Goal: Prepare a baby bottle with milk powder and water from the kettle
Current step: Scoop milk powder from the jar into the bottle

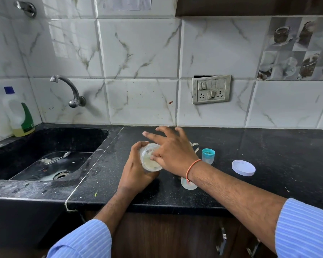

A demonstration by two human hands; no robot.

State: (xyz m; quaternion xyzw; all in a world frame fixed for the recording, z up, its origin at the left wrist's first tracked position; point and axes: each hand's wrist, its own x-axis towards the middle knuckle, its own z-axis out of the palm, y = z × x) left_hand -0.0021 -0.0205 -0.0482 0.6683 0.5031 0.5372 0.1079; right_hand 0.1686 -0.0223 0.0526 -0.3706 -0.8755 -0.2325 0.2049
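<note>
A black speckled stone desk (268, 146) runs along a white marble-patterned tiled wall (138, 62). Left of the hands, a dark sink (45, 146) is sunk into the desk, with a metal spoon (59, 158) lying in its basin. A curved metal tap (69, 90) sticks out of the wall above the sink, and a plastic bottle of yellowish liquid with a blue cap (17, 112) stands at the sink's far left corner. A grey switch and socket plate (211, 89) sits on the wall, beyond the hands and to their right.

Both forearms reach in from blue striped sleeves (306, 229). The left hand (136, 172) forms the main grip, its fingers curled round a clear plastic jar of milk powder (150, 158), held tilted just above the desk with its open mouth facing the camera. The right hand (173, 151), with an orange thread round the wrist, pinches with thumb and a fingertip inside the jar's mouth; what it pinches is too small to tell. Its other fingers are spread out straight.

Under the right wrist, just right of the grip, a clear baby bottle (188, 184) stands on the desk, mostly hidden. Further right stands a teal bottle cap (208, 155), and well right of that a white jar lid (243, 167) lies flat. A metal handle loop (195, 147) shows just behind the right hand.
</note>
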